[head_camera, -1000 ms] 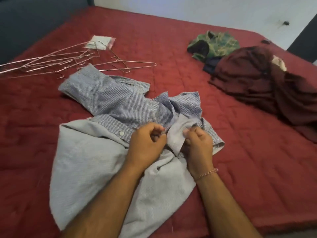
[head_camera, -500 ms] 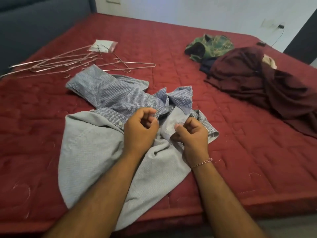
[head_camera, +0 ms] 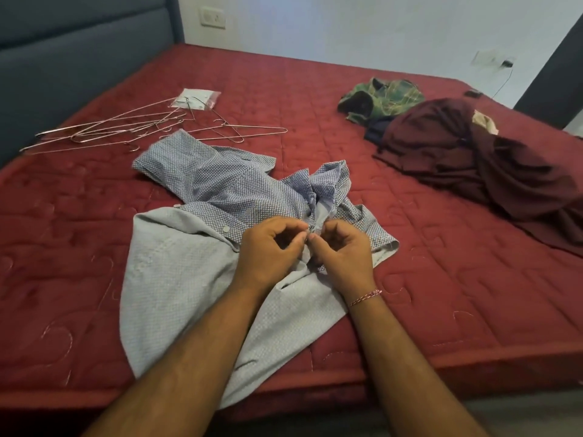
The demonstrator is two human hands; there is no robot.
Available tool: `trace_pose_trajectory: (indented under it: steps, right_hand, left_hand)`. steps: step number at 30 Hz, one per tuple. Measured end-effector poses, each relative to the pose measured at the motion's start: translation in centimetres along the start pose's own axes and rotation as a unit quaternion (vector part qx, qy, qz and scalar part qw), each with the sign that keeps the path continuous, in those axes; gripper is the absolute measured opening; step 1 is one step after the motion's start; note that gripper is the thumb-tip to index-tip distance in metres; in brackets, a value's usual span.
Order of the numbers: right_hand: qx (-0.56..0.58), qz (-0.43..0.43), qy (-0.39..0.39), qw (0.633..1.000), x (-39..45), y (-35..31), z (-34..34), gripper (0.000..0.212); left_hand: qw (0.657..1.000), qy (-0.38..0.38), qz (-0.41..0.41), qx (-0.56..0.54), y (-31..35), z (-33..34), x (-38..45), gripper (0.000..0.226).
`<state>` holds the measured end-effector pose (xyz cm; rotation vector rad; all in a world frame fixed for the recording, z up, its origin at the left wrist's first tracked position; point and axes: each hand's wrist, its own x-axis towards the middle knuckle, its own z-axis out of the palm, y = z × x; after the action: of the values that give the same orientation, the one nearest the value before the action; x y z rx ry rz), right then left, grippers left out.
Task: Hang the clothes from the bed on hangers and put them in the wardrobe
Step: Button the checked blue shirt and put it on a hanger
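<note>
Hands are pinching the shirt: my left hand and right hand are gripping its soft, floppy button edge.

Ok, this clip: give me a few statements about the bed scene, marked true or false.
1. Both hands pinch the blue shirt. True: left hand, right hand.
2. The shirt is already on a hanger. False: the hangers lie apart on the bed.
3. The maroon pile lies right of the shirt. True.
4. The green garment is under the hangers. False: it lies beside the maroon pile.
</note>
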<state>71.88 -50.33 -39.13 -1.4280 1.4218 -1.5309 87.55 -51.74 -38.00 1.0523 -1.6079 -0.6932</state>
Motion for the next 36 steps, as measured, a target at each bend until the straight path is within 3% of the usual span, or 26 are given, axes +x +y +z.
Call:
trace_pose_trajectory:
  steps: [6, 11, 16, 24, 30, 36]
  right_hand:
    - [0.007, 0.007, -0.024, 1.000, 0.2, 0.3, 0.2, 0.017]
    - [0.048, 0.024, -0.032, 0.998, 0.3, 0.6, 0.1, 0.007]
    - [0.090, 0.056, -0.022, 0.994, 0.5, 0.2, 0.3, 0.030]
    - [0.102, 0.043, -0.046, 0.993, 0.2, -0.2, 0.2, 0.007]
    - [0.072, 0.013, -0.051, 0.996, 0.1, 0.0, 0.4, 0.008]
    - [-0.039, -0.029, -0.011, 0.999, 0.2, 1.1, 0.6, 0.013]
  left_hand:
    - [0.987, -0.026, -0.109, -0.113, 0.2, -0.6, 0.3, 0.017]
    - [0.989, -0.024, -0.103, -0.103, -0.2, -0.4, 0.3, 0.015]
    - [0.991, -0.010, -0.111, -0.079, -0.3, -0.2, 0.4, 0.015]
    - [0.990, -0.030, -0.114, -0.082, -0.7, -0.3, 0.5, 0.008]
    - [0.987, -0.039, -0.120, -0.098, -0.5, -0.5, 0.5, 0.013]
    - [0.988, -0.026, -0.122, -0.089, -0.1, -0.5, 0.3, 0.013]
